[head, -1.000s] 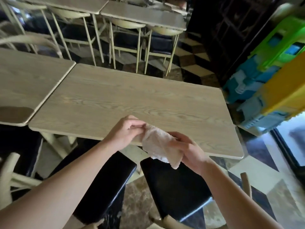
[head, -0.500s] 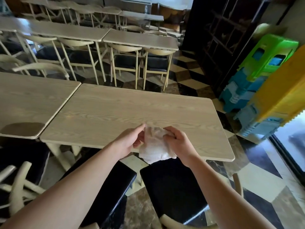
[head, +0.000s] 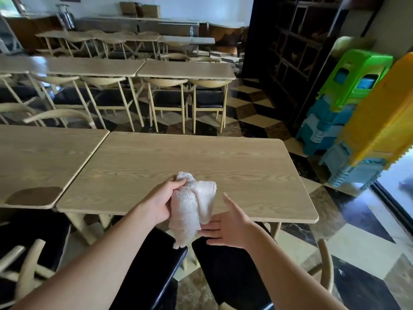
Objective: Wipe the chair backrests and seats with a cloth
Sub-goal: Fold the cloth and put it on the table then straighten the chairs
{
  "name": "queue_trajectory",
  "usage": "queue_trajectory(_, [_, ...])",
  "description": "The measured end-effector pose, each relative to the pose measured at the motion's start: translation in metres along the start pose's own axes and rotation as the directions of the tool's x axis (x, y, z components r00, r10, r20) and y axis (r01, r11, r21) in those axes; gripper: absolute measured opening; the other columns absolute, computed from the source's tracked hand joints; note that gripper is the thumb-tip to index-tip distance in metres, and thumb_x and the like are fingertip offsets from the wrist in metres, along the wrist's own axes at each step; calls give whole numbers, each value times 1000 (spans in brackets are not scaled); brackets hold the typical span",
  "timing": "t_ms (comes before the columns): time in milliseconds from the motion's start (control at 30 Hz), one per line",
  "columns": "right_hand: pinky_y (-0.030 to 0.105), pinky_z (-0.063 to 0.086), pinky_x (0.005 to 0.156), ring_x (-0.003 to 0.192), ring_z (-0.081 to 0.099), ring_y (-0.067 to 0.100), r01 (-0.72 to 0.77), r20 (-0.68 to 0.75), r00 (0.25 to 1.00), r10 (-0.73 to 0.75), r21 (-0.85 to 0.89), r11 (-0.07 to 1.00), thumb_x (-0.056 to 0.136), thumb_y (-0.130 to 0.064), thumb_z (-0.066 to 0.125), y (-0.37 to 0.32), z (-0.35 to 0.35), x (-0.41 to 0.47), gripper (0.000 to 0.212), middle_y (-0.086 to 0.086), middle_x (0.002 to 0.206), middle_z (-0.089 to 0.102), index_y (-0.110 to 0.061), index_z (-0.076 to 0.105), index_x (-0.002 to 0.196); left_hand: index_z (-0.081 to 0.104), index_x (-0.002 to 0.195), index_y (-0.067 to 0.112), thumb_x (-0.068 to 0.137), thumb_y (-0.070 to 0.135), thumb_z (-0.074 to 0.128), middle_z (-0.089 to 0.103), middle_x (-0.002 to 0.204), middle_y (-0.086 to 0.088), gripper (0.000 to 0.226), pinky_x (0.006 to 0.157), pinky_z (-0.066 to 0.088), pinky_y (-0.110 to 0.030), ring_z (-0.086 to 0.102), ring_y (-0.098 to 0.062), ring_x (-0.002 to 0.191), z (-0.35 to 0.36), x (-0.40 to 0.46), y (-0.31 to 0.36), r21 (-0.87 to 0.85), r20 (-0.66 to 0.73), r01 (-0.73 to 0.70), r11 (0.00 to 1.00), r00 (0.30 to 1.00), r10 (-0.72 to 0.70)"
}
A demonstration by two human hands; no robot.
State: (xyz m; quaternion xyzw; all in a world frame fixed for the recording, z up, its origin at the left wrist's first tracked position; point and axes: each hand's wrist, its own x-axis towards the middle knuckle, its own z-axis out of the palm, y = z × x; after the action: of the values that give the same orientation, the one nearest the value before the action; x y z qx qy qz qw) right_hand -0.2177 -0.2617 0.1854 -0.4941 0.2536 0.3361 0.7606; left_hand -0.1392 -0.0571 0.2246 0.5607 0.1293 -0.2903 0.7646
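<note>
1. Head view, nearest: two black chair seats (head: 225,271) below the forearms.
2. Left hand (head: 159,201) grips a bunched white cloth (head: 192,204); right hand (head: 228,229) lies flat and spread, fingertips touching the cloth's lower edge.
3. Beyond, a wooden table (head: 223,162).

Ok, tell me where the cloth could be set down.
The near table is bare from its left seam to its right edge. The cloth hangs from the left hand; the right hand is open beside it. Below, black seats crowd together.
</note>
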Motion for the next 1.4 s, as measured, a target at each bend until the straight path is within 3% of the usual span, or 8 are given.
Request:
queue_trajectory(333, [59,35,119,142,49,38,388,222,878,-425,191,902,100,-52,55,-20,35,1,64,20,153,51,-9,55,147,62,134,14,79,-3,74,62,138,-21,59,103,51,-50,60,-38,127,-34,-17,-3,-10,403,-156,988,903,147])
queue_trajectory(567, [60,36,118,139,52,39,332,306,901,-307,-34,943,103,-54,52,-44,45,2,62,20,150,55,-11,56,147,57,140,23,94,21,72,60,142,-17,49,106,47,-58,58,-39,131,-60,-12,-7,-114,323,-174,978,924,203])
queue_trajectory(667, [58,47,109,127,61,41,343,240,921,-307,-126,931,95,-15,58,-42,48,17,46,21,138,63,-8,60,140,66,131,27,78,5,75,67,133,-14,58,97,53,-52,64,-36,123,-75,-4,-10,-112,239,-183,977,949,206])
queue_trajectory(767, [43,51,88,94,57,42,326,84,945,-317,-148,934,80,-2,59,-25,53,36,38,26,103,53,8,52,116,69,124,14,68,-1,75,71,125,-18,58,103,50,-53,68,-35,117,-92,7,-21,-72,118,-70,995,990,78])
queue_trajectory(933, [52,55,102,114,66,38,65,-257,954,-152,-319,946,96,-7,62,8,59,80,23,23,126,67,-3,65,118,59,130,13,75,2,72,68,118,-17,58,89,56,-45,68,-35,106,-108,26,-58,235,-195,89,968,980,-42])
queue_trajectory(1033, [38,58,88,107,64,25,-4,-308,938,-158,-466,885,88,-7,75,13,49,110,56,11,121,65,-22,52,137,43,144,33,74,4,72,58,127,-5,80,84,51,-28,61,-20,109,-115,49,-70,669,-169,138,731,985,-31])
queue_trajectory(1167, [15,45,57,96,64,15,-59,-188,971,-146,-784,618,82,-7,81,-4,41,146,63,-10,110,63,-22,59,139,66,127,17,84,-2,53,68,121,-6,49,85,49,-25,63,-24,113,-109,87,-72,969,-10,-22,247,991,131])
queue_trajectory(1400, [35,50,90,125,43,25,-76,-62,802,-594,-997,1,99,-34,65,-86,5,214,28,0,133,52,-28,71,126,75,112,20,93,25,63,48,103,2,23,89,46,-37,50,-23,102,-97,183,-19,963,241,-175,-203,900,364])
